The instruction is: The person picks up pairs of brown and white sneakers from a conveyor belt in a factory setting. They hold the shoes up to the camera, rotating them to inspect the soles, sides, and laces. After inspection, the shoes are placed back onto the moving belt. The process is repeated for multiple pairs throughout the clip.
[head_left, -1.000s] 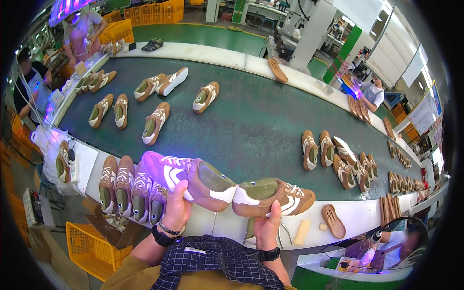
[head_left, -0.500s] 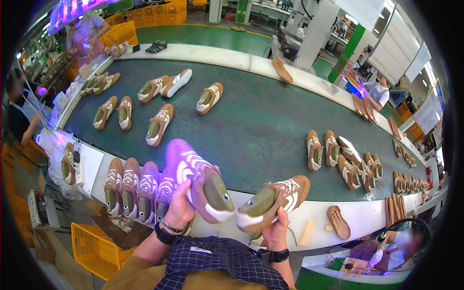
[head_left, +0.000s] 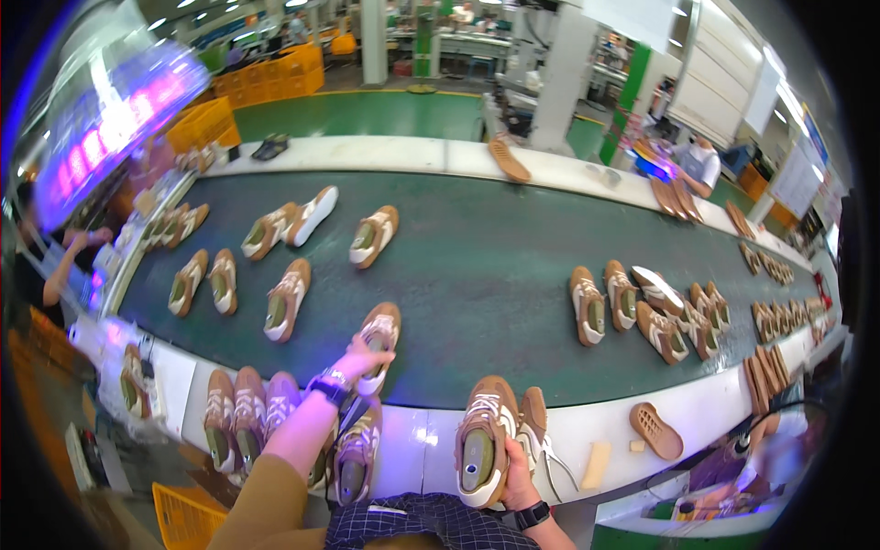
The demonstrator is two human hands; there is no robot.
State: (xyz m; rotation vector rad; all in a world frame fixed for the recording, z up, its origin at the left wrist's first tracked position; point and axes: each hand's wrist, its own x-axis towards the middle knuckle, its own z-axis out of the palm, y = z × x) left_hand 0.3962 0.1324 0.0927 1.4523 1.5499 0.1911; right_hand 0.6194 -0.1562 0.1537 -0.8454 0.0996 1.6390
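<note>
Right hand: sole rightward on ledge; shoe cluster ahead-right on belt. Left hand: shoe row leftward on same ledge.

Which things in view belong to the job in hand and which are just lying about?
In the job:
brown-and-white lace-up shoe at left hand
matching shoe in right hand

Apparently lying about:
rectangular cream piece
tan perforated sole
orange plastic crate

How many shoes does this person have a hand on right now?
2 for certain: the brown shoe in the left hand, over the green belt, and a second shoe in the right hand. Contact with the partly hidden shoe beside the second can't be judged.
</note>
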